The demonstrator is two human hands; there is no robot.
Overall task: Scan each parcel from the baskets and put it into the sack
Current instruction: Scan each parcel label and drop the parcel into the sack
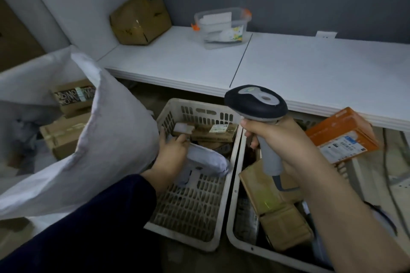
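We see the sack (106,139) as white woven cloth, matt, a bit rough. Left basket (188,206) & right basket (231,206): cream plastic w/ slotted walls, dull and grimy. Mailer (210,159): thin white plastic film, soft sheen, creased. Scanner (255,104): dark matt plastic head, smooth grey plastic handle. Brown parcels (284,228): plain matt cardboard. Orange box (341,133): printed card, semi-gloss. Table (310,68): white, smooth, matt. Taped box (139,20): cardboard under shiny tape. Tub (221,29): clear plastic, orange clips. Sleeve (99,228): dark cloth.
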